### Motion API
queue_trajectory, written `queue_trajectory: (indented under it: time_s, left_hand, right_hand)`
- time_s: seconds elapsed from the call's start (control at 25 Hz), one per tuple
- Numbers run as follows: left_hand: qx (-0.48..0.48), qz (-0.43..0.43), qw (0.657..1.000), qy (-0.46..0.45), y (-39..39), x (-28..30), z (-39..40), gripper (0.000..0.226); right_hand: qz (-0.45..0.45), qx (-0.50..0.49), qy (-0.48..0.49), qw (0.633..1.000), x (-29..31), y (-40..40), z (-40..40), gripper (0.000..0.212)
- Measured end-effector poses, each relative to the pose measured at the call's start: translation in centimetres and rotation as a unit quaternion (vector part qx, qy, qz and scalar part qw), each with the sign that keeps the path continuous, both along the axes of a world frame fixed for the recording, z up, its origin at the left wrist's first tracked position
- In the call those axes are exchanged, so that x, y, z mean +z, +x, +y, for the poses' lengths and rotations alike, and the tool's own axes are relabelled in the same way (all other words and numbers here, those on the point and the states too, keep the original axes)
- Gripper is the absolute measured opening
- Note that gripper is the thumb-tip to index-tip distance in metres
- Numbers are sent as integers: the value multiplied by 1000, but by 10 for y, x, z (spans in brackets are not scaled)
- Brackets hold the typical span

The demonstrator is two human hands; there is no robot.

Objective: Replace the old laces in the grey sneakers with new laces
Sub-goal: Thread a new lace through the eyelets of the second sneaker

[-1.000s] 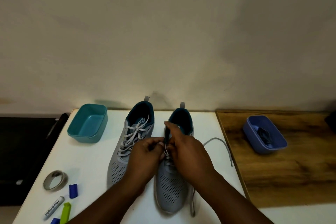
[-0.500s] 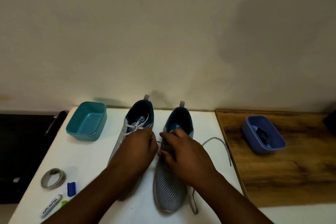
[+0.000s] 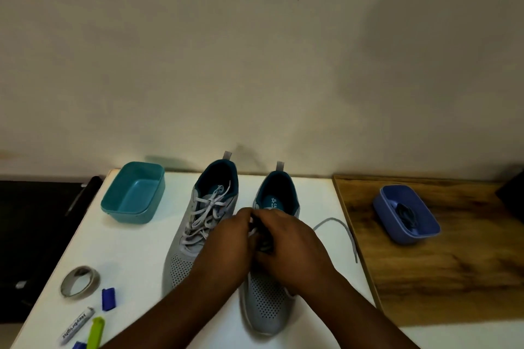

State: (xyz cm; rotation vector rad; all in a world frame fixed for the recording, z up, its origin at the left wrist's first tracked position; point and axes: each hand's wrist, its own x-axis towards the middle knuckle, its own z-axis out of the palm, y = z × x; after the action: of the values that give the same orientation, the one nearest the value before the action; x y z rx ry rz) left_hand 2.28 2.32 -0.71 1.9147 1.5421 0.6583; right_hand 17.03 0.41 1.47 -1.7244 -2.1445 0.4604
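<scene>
Lettering on the marker and one insole

Down at the near left corner of the white table, the white marker (image 3: 76, 326) lies with dark print running along its barrel, and it reads roughly "Heybright", though the letters are small and tilted. Up on the right sneaker (image 3: 271, 261), the teal insole carries a small white logo mark with the letters "CA" beside it; the rest of that word is cut off by the hands, and a finer line under it is too small to read.
</scene>
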Motion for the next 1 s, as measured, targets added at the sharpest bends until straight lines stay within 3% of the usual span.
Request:
queue_trajectory:
  time_s: [0.12,0.24,0.32,0.4,0.44,0.56,0.64,0.72,0.84,0.92,1.0]
  left_hand:
    - [4,71,997,-21,-14,17,13,28]
    - [138,195,965,106,-86,62,23,12]
    - [215,199,936,193,-128,91,19,18]
    - [205,279,909,231,-110,96,6,22]
    - [166,294,913,228,-81,88,-5,28]
    - [-15,197,968,156,-10,52,-18,34]
    - [-6,88,994,63,-1,32,-4,30]
    - [20,23,1000,2,-3,16,8,30]
    - [20,100,994,40,-18,25,16,29]
    - [74,154,981,95,-49,44,22,18]
    - [91,196,973,85,-74,59,20,15]
  right_hand:
    - [-28,-9,5,1000,4,1,1,69]
    - [-50,-14,-10,999,9,3,1,85]
    - [-38,-11,-24,999,10,5,-1,91]
    - [-36,-5,-38,999,10,3,-3,94]
    - [-34,-6,-45,998,11,2,-4,94]
    - [-14,-5,-44,999,13,0,-3,79]
    - [-8,-4,-32,999,11,1,-2,69]
    - [-15,-3,-26,1000,9,2,-2,70]
    - [-42,-5,-28,999,11,2,-2,76]
    - [-51,-12,-33,998,13,3,-2,79]
    - [-61,-17,-25,998,14,4,-4,79]
